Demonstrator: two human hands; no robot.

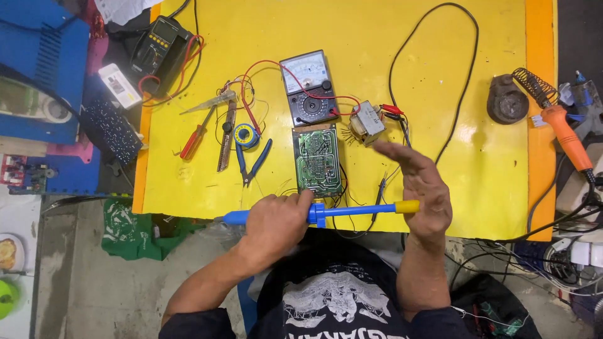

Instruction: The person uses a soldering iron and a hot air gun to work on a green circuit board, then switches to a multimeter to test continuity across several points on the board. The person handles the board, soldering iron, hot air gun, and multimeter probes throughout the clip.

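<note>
The left hand (276, 223) is clenched around a blue pump (320, 213), a desoldering tool with a yellow plunger cap, at the lower middle of the frame. The pump's long axis runs almost level across the picture, rising slightly to the right, with its tip end poking out left of the fist and the yellow cap at the right. The right hand (422, 188) is released, fingers spread and blurred; its palm stands just beside the yellow cap, but whether it touches the cap I cannot tell. Of the two hands, only the left grips the pump.

Directly above the left hand's knuckles lies a green board (318, 160), its long side running up the frame, on the yellow counter (490, 157). Above the board sits an analog meter (309, 88), and to the board's right a small transformer (367, 123) with red clips. Pliers (252, 162) and a solder reel (245, 135) lie left of the board. A soldering iron (565, 135) rests at the far right.
</note>
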